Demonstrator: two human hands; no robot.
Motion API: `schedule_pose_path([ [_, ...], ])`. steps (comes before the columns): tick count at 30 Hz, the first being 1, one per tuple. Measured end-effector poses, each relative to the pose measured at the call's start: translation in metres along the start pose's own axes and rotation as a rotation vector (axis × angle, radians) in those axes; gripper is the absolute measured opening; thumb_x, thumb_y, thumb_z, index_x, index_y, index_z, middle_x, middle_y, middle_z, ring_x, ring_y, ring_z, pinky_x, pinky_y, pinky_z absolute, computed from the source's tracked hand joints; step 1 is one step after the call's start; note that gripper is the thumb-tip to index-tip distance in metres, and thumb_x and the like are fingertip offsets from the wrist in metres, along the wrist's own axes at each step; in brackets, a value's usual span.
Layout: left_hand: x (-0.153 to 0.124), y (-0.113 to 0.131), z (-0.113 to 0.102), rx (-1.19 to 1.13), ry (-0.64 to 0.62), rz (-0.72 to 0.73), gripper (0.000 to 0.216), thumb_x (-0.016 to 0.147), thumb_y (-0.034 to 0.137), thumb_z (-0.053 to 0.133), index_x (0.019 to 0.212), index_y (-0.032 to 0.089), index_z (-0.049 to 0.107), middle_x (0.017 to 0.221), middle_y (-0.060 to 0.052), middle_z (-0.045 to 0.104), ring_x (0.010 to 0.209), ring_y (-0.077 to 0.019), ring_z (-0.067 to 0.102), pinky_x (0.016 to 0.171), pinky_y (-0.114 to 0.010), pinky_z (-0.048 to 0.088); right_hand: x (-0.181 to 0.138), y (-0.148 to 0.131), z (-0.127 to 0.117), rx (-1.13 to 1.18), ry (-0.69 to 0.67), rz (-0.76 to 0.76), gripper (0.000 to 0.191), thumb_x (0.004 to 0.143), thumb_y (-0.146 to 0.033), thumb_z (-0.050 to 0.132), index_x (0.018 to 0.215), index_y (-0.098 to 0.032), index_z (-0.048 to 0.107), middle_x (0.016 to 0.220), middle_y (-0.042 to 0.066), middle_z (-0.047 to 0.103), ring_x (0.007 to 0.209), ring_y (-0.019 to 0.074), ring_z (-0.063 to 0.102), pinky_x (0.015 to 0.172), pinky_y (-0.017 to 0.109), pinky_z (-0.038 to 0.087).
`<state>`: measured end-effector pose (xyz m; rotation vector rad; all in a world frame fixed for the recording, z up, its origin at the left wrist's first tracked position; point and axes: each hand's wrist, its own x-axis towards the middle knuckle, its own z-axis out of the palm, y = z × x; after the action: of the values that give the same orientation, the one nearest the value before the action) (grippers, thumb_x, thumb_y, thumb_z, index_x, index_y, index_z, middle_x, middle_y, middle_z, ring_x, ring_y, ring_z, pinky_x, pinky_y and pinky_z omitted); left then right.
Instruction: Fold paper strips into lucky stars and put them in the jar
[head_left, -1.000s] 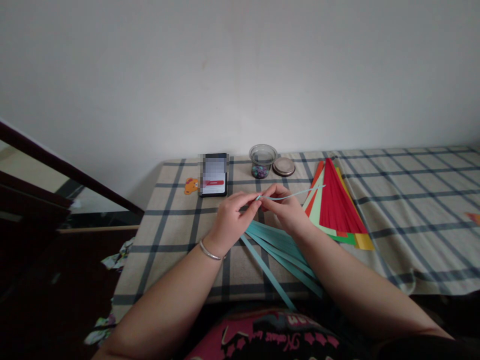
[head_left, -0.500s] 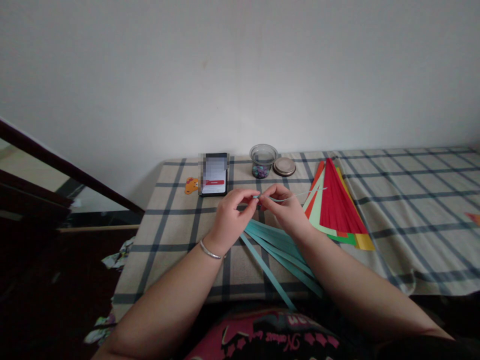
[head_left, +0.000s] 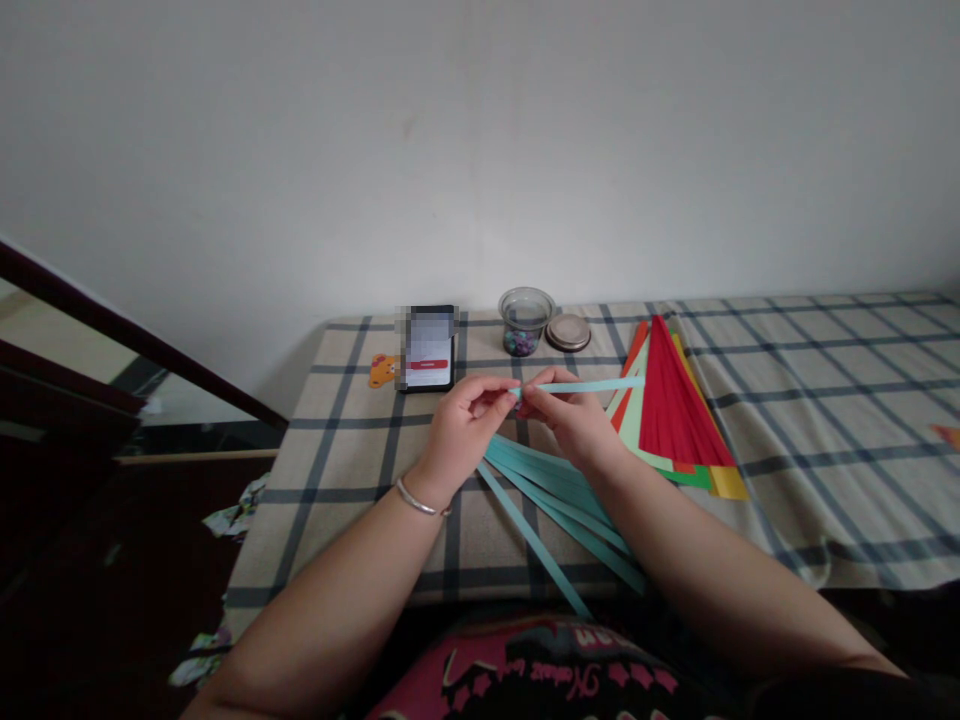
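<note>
A light-blue paper strip (head_left: 592, 386) is pinched between my two hands above the table, its free end reaching right toward the coloured strips. My left hand (head_left: 466, 420), closed, grips the short folded end of it with thumb and forefinger. Close beside it, my right hand (head_left: 576, 420) is closed on the same strip. The exact folds at the fingertips are too small to make out. Beneath my hands a fan of more light-blue strips (head_left: 555, 480) lies on the cloth, partly covered by my right forearm.
Behind my hands stand a phone (head_left: 429, 350), an orange bear-shaped piece (head_left: 383, 371) and a clear cup (head_left: 525, 325) with small blue and purple pieces inside. A round lid (head_left: 568, 332) lies beside the cup. Red, orange, green and yellow strips (head_left: 675, 410) fan out on the checked tablecloth (head_left: 840, 440).
The strip's free end has turned from edge-on to flat side showing, and it lies straighter to the right. Both hands stay nearly in place, with the fingers shifted slightly.
</note>
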<state>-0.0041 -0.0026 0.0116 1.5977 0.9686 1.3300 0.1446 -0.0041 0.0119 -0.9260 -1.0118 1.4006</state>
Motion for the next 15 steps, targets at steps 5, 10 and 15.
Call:
schedule_pose_path([
  [5, 0.0007, 0.0, 0.0009, -0.071, 0.001, -0.056, 0.02, 0.079, 0.033, 0.068, 0.09, 0.016, 0.07, 0.093, -0.007, 0.072, 0.084, -0.0164, 0.067, 0.078, -0.03, 0.057, -0.0001, 0.0016, -0.0005, 0.012, 0.026, 0.011, 0.035, 0.062, -0.046, 0.08, 0.069, -0.019, 0.058, 0.057, -0.004, 0.061, 0.055, 0.0108, 0.059, 0.059, 0.026, 0.049],
  [10, 0.0008, 0.0019, 0.001, -0.093, 0.003, -0.047, 0.018, 0.078, 0.031, 0.069, 0.088, 0.016, 0.07, 0.092, -0.006, 0.071, 0.083, -0.0158, 0.067, 0.077, -0.029, 0.057, -0.0006, 0.0003, 0.0004, -0.003, 0.017, -0.001, 0.036, 0.062, -0.047, 0.079, 0.069, -0.018, 0.058, 0.057, -0.004, 0.062, 0.055, 0.0107, 0.06, 0.059, 0.026, 0.05],
  [15, 0.0013, 0.0041, 0.0004, -0.089, -0.007, -0.046, 0.015, 0.078, 0.03, 0.069, 0.086, 0.017, 0.072, 0.089, -0.005, 0.071, 0.082, -0.0156, 0.067, 0.076, -0.029, 0.057, -0.0008, -0.0006, 0.0016, 0.038, 0.018, 0.018, 0.037, 0.06, -0.046, 0.081, 0.069, -0.019, 0.057, 0.055, -0.005, 0.06, 0.052, 0.0096, 0.058, 0.057, 0.025, 0.051],
])
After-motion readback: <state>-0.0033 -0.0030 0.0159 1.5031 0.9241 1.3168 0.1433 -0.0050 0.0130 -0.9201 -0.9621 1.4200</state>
